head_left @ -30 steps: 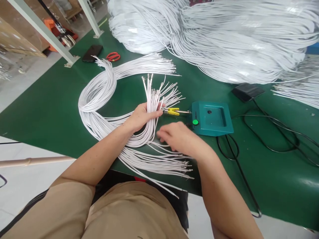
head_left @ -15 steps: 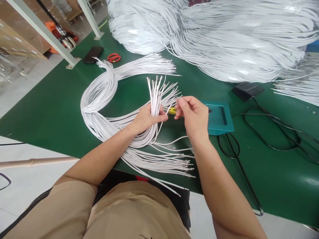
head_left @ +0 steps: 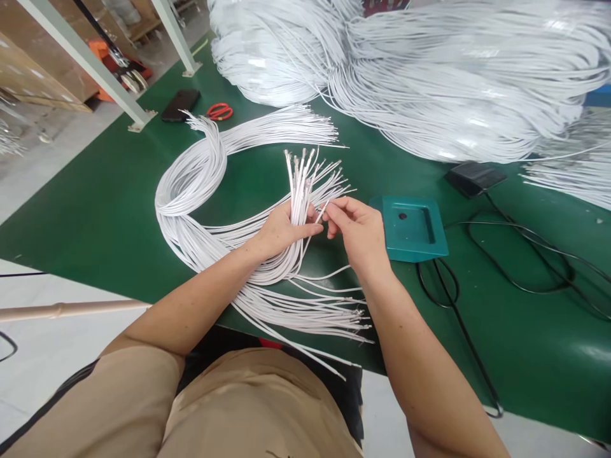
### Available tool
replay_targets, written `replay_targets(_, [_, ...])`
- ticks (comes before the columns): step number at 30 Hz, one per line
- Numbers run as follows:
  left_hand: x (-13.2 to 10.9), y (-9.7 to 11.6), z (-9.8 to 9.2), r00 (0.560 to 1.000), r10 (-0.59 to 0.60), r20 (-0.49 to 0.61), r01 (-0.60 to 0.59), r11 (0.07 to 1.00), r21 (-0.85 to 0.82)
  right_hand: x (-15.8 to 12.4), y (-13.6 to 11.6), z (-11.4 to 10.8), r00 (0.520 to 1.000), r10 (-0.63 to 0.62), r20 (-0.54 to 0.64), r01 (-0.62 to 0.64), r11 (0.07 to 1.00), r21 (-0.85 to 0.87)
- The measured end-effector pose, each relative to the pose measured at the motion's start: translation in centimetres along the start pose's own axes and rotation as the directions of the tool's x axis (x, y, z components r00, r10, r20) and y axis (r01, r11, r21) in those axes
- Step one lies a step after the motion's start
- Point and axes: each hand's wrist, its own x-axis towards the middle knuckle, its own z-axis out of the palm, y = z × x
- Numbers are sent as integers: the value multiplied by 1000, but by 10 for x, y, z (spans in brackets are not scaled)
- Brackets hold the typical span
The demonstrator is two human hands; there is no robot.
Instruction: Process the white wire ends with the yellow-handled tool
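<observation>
My left hand is closed round a bundle of white wires, whose metal-tipped ends fan up and away from it. My right hand is right beside it, its fingertips pinched on the tip of a single white wire from that bundle. The bundle loops back to the left over the green table, and more loose wire ends lie spread near the front edge. A teal box-shaped device sits just right of my right hand.
Large heaps of white wire fill the back of the table. Red scissors and a black phone lie far left. A black pedal and black cables run to the right. Metal frame legs stand at the left.
My right hand rose from the loose wires near the front edge to the bundle, and now pinches one wire tip. The yellow-handled tool by the teal device is hidden behind it.
</observation>
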Motion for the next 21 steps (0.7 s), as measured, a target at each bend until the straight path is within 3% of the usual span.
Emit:
replay_targets(7, [0,2,4,1000,20,1,-19,963,-268,1,-5,4,976,202,86,-218,937,273])
replay_targets(10, [0,4,6,999,24,21,-17,958,-286,2,-5,3,960,246,131,-276,907,319])
replay_targets(17, [-2,4,10,989,87,119,-52,961,-271,5,-2,-1,957,244,157,-279,922,267])
replay_targets(21, [-2,3,9,992,72,102,-46,971,-235,6,3,-4,938,277,209,-331,894,301])
